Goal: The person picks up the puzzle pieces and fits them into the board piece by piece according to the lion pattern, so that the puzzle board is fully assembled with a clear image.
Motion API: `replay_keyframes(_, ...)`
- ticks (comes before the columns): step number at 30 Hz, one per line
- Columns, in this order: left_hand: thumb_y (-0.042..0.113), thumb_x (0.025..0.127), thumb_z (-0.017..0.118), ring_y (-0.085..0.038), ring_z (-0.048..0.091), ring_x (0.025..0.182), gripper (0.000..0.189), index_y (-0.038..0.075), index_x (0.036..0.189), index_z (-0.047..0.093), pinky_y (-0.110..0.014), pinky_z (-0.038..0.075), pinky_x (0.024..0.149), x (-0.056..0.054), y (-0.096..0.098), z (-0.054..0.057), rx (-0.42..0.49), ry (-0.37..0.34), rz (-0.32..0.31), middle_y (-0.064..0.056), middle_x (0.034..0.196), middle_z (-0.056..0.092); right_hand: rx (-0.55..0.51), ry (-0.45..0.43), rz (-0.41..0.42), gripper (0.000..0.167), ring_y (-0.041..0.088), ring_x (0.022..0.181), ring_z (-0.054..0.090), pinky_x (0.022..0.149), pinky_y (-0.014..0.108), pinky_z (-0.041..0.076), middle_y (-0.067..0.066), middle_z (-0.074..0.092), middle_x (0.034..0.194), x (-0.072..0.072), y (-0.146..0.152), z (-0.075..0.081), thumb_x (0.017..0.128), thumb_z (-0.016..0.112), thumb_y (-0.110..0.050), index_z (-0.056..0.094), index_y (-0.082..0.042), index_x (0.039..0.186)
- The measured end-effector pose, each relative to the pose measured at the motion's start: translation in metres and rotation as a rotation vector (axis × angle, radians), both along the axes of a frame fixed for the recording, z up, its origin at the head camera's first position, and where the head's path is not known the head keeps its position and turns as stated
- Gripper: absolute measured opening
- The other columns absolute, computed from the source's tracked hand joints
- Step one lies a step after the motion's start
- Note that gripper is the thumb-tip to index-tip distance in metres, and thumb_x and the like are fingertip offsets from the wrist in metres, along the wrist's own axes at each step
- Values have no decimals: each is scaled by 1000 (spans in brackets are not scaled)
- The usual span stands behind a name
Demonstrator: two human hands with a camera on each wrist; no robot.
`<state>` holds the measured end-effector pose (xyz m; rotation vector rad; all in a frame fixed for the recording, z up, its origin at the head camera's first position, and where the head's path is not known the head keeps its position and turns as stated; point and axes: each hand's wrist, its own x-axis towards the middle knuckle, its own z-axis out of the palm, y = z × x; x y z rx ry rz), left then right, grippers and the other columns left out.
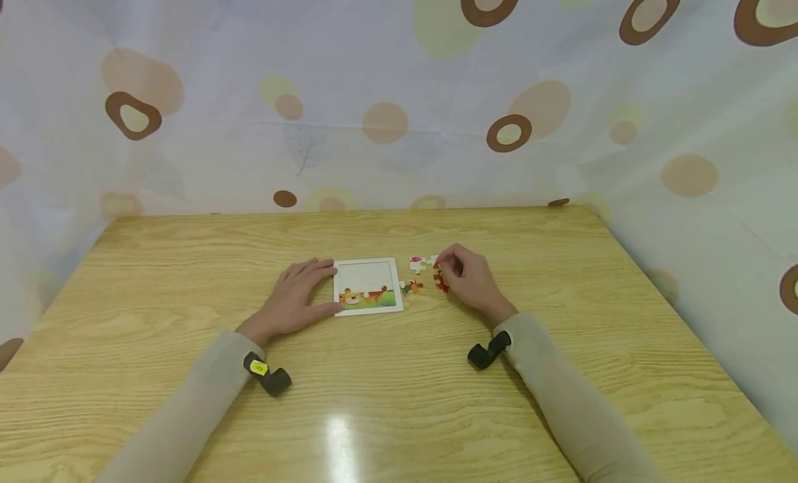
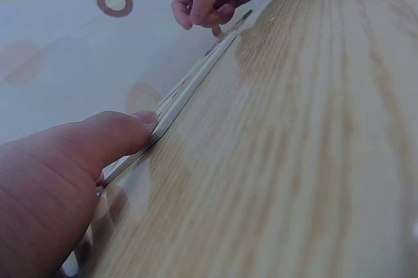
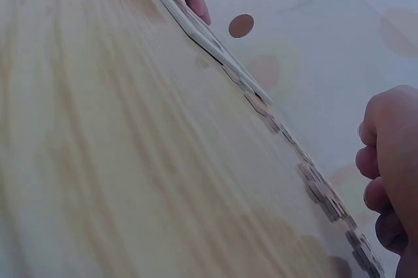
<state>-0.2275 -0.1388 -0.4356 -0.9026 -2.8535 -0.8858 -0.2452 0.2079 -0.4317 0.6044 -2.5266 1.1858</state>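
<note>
My left hand [image 1: 299, 296] lies at the left side of a white-framed jigsaw puzzle tray [image 1: 400, 289], thumb and fingertips touching its frame. In the left wrist view, the thumb [image 2: 121, 133] rests on the tray's edge. Along the tray's bottom is a row of fitted pieces [image 1: 368, 299] with a cartoon animal on green. Right of the tray, my right hand [image 1: 470, 282] has curled fingers and pinches a small puzzle piece [image 2: 216, 30], partly hidden under the fingertips. Red puzzle pieces [image 1: 439, 278] show beside these fingers. In the right wrist view, the curled right hand [image 3: 395, 160] hides its fingertips.
Loose puzzle pieces [image 1: 416, 264] lie behind and right of the tray, and an orange and green piece [image 1: 412, 287] sits close by its right edge. A wood-grain table [image 1: 399, 386] carries everything. Patterned cloth [image 1: 374, 88] hangs behind and along the sides.
</note>
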Motion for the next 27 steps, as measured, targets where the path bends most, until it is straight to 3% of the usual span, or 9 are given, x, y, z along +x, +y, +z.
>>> replay_keyframes(8, 41, 86, 68, -36, 24, 143, 69, 7, 142, 47, -58, 12, 116, 0, 0, 0, -4, -5, 3, -11, 152, 38, -18, 47, 79, 11, 9, 53, 41, 51, 21, 36, 3, 53, 64, 1, -22, -2, 90, 55, 2, 65, -1, 93)
replay_keyframes(27, 40, 86, 69, -36, 24, 143, 69, 6, 142, 46, -58, 12, 116, 0, 0, 3, -3, -14, 5, -12, 152, 37, 45, 30, 221, 8, 6, 56, 43, 54, 20, 38, 0, 53, 65, 8, -69, -3, 90, 58, -1, 65, -4, 93)
